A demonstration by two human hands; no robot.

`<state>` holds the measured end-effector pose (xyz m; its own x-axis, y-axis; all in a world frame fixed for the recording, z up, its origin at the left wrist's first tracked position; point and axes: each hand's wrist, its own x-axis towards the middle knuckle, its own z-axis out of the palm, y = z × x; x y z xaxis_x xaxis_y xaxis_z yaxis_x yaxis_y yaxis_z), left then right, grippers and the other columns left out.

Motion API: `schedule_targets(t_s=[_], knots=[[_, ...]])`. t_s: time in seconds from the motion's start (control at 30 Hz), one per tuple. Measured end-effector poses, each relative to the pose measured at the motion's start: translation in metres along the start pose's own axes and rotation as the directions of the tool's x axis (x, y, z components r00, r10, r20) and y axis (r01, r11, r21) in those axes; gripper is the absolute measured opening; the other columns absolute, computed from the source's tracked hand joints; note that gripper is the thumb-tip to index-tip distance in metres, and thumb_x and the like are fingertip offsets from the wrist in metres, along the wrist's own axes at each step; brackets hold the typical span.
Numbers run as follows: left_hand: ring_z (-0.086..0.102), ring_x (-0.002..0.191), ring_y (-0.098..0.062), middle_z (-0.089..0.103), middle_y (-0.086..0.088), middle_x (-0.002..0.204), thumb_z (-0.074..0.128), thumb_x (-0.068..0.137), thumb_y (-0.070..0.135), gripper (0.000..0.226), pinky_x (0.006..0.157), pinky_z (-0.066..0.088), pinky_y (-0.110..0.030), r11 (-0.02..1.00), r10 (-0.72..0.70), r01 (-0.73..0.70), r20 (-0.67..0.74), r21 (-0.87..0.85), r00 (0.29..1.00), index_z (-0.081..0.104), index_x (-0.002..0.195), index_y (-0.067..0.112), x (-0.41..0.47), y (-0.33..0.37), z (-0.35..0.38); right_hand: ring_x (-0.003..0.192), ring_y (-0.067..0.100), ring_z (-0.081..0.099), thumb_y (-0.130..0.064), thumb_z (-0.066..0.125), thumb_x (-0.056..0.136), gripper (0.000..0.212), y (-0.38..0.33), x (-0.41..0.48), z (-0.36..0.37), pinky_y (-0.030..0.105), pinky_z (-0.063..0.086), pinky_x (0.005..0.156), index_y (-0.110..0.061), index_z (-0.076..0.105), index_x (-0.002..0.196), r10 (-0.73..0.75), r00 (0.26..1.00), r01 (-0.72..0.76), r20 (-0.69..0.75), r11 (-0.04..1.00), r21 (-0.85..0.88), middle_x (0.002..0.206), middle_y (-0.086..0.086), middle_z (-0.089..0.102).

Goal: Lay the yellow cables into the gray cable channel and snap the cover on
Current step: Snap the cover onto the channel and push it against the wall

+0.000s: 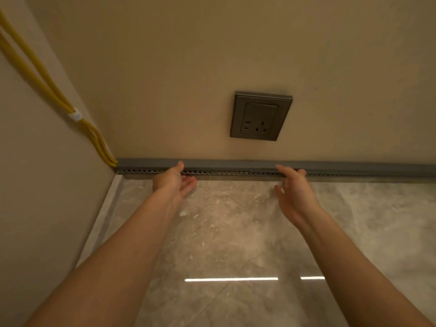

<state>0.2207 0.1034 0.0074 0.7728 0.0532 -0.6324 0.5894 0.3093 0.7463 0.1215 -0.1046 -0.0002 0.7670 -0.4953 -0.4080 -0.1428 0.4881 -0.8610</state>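
A gray cable channel (236, 172) with a row of small slots runs along the foot of the far wall, and its gray cover (236, 164) lies along the top. Yellow cables (47, 81) come down the left wall, pass a white clip (76, 116) and enter the channel's left end at the corner. My left hand (173, 181) rests against the channel with its thumb on the cover and fingers apart below. My right hand (295, 192) touches the cover with its fingertips, thumb spread underneath. Neither hand encloses anything.
A gray wall socket (260, 115) sits on the far wall above the channel, between my hands. The floor (236, 232) is glossy marbled tile with light reflections. The left wall meets the far wall at the corner.
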Motion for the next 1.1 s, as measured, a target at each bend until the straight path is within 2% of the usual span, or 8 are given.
schedule_targets(t_s=[0.1, 0.2, 0.5, 0.67, 0.77, 0.83, 0.97, 1.1], knots=[[0.058, 0.066, -0.02, 0.052, -0.012, 0.076, 0.057, 0.091, 0.022, 0.023, 0.072, 0.055, -0.036, 1.0, -0.01, 0.01, 0.019, 0.016, 1.0, 0.049, 0.099, 0.001, 0.0, -0.002, -0.001, 0.108, 0.007, 0.041, -0.017, 0.062, 0.085, 0.05, -0.01, -0.003, -0.008, 0.037, 0.017, 0.116, -0.014, 0.025, 0.119, 0.032, 0.999, -0.031, 0.035, 0.999, -0.043, 0.111, -0.002, 0.043], [0.058, 0.066, -0.02, 0.054, -0.012, 0.077, 0.054, 0.093, 0.031, 0.031, 0.07, 0.052, -0.034, 0.999, 0.027, -0.027, 0.004, 0.038, 1.0, 0.05, 0.107, 0.003, -0.003, -0.009, 0.002, 0.14, 0.015, 0.019, -0.02, 0.063, 0.085, 0.069, -0.021, -0.008, -0.007, 0.035, 0.017, 0.112, -0.011, 0.025, 0.142, 0.067, 0.996, -0.063, 0.062, 0.996, -0.063, 0.151, 0.005, 0.024], [0.053, 0.115, -0.036, 0.055, -0.023, 0.11, 0.044, 0.097, 0.023, 0.03, 0.086, 0.047, -0.039, 0.957, -0.261, 0.18, 0.409, 0.226, 0.874, 0.051, 0.104, -0.004, -0.057, -0.063, 0.065, 0.143, 0.02, 0.01, -0.023, 0.061, 0.086, 0.06, -0.038, -0.023, -0.005, 0.037, 0.009, 0.115, -0.008, 0.035, 0.139, 0.132, 0.987, -0.098, 0.095, 0.95, -0.295, 0.154, 0.008, 0.02], [0.054, 0.084, -0.022, 0.053, -0.018, 0.1, 0.039, 0.097, 0.023, 0.032, 0.072, 0.043, -0.031, 0.959, -0.242, 0.13, 0.483, 0.254, 0.841, 0.05, 0.117, 0.001, -0.087, -0.095, 0.117, 0.077, 0.017, 0.056, -0.033, 0.063, 0.083, 0.062, -0.043, -0.034, -0.009, 0.022, 0.043, 0.063, -0.006, 0.038, 0.133, 0.199, 0.971, -0.154, 0.131, 0.943, -0.296, 0.121, 0.012, 0.053], [0.045, 0.059, -0.012, 0.054, -0.005, 0.063, 0.036, 0.097, 0.025, 0.029, 0.055, 0.032, -0.023, 0.98, -0.182, 0.118, 0.474, 0.163, 0.861, 0.057, 0.086, 0.008, -0.097, -0.109, 0.144, 0.055, 0.016, 0.046, -0.035, 0.059, 0.084, 0.029, -0.055, -0.035, -0.031, 0.029, 0.033, 0.055, -0.008, 0.06, 0.075, 0.274, 0.928, -0.191, 0.251, 0.931, -0.311, 0.064, 0.007, 0.054], [0.044, 0.049, -0.011, 0.052, -0.002, 0.048, 0.035, 0.097, 0.025, 0.034, 0.054, 0.027, -0.023, 0.987, -0.154, 0.114, 0.455, 0.114, 0.877, 0.052, 0.072, 0.01, -0.102, -0.114, 0.16, 0.051, 0.015, 0.043, -0.03, 0.053, 0.088, 0.039, -0.065, -0.031, -0.057, 0.028, 0.03, 0.055, -0.014, 0.052, 0.053, 0.289, 0.891, -0.211, 0.351, 0.947, -0.243, 0.044, 0.0, 0.047], [0.049, 0.068, -0.019, 0.054, -0.013, 0.08, 0.038, 0.096, 0.03, 0.034, 0.067, 0.039, -0.028, 0.982, -0.19, 0.167, 0.488, 0.09, 0.852, 0.052, 0.094, -0.001, -0.116, -0.123, 0.186, 0.078, 0.012, 0.059, -0.016, 0.049, 0.092, 0.015, -0.083, -0.022, -0.112, 0.023, 0.043, 0.073, -0.013, 0.059, 0.081, 0.234, 0.889, -0.207, 0.394, 0.972, -0.109, 0.079, 0.002, 0.061], [0.042, 0.127, -0.035, 0.041, -0.026, 0.137, 0.038, 0.096, 0.031, 0.057, 0.105, 0.032, -0.042, 0.97, -0.237, 0.234, 0.493, 0.067, 0.837, 0.028, 0.137, -0.008, -0.13, -0.134, 0.211, 0.114, 0.025, 0.053, -0.013, 0.046, 0.093, 0.012, -0.1, -0.012, -0.169, 0.033, 0.04, 0.1, -0.008, 0.056, 0.096, 0.266, 0.93, -0.278, 0.255, 0.96, 0.012, 0.118, 0.012, 0.057]])
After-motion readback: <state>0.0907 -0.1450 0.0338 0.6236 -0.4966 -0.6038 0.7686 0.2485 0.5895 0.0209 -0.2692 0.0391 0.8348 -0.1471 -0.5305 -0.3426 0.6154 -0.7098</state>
